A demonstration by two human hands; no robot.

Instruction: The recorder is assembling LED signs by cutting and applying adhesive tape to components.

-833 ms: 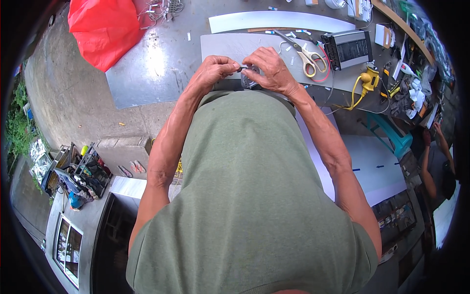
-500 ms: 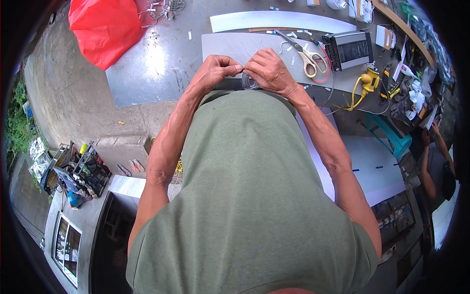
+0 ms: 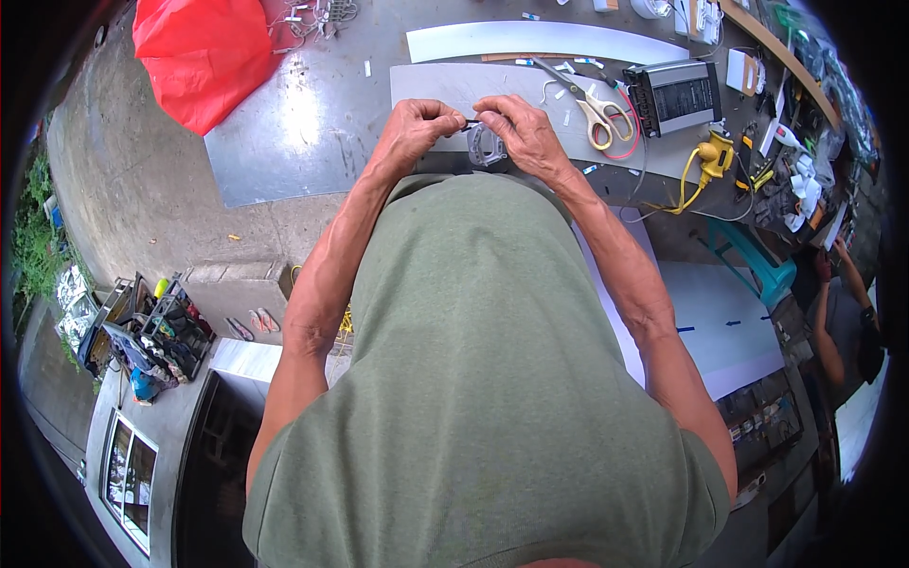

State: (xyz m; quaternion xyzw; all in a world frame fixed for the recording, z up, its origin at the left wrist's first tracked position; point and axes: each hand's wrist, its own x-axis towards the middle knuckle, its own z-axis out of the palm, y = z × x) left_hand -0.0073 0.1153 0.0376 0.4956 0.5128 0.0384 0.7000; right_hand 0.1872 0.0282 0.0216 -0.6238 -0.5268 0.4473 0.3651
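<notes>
Both my hands meet over the near edge of the metal table (image 3: 270, 142). A small dark thin piece (image 3: 472, 121) spans the gap between my fingertips. My left hand (image 3: 417, 133) pinches one end between thumb and forefinger. At the other end, my right hand (image 3: 526, 137) has its thumb and forefinger closed on it. Just below the fingers is a greyish, see-through ring-shaped object (image 3: 486, 150), with dark parts around it; its kind is unclear. A grey sheet (image 3: 445, 83) lies under and beyond my hands. Cream-handled scissors (image 3: 601, 118) rest to the right.
A black and silver power box (image 3: 674, 95) stands right of the scissors, with a yellow plug connector (image 3: 717, 156) nearby. Beyond lies a curved white strip (image 3: 549, 41). A red bag (image 3: 204, 62) sits at far left. Another person's arm (image 3: 829, 331) shows at far right beyond a teal stool (image 3: 772, 275).
My right hand has shifted slightly right and its fingers have opened out from the left hand. The dark piece and the ring-shaped object now show more.
</notes>
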